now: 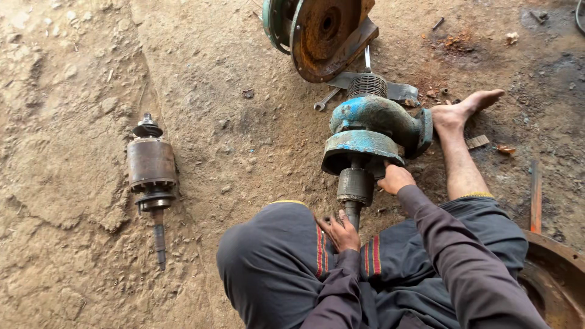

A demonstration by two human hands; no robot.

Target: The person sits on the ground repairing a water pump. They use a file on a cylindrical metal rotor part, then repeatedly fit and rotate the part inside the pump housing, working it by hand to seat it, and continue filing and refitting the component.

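The blue cast pump housing [372,131] looks heavy, rigid and greasy. Left hand [340,233] grips its shaft [352,212] below; right hand [395,179] clasps the bearing sleeve [355,186] just under the housing, likely the surest hold

Bare dirt floor [73,73] fills the left of the frame, broken only by the rotor [152,167] at mid-left. Centre-right is crowded: the blue pump [372,131], rusty housing [323,36] above it, a wrench [326,99] between, and a foot [463,109] alongside.

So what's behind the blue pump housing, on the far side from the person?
Behind the blue pump housing: a ribbed grey cylinder, a wrench and a rusty round cover. The cylinder's lower end is hidden.
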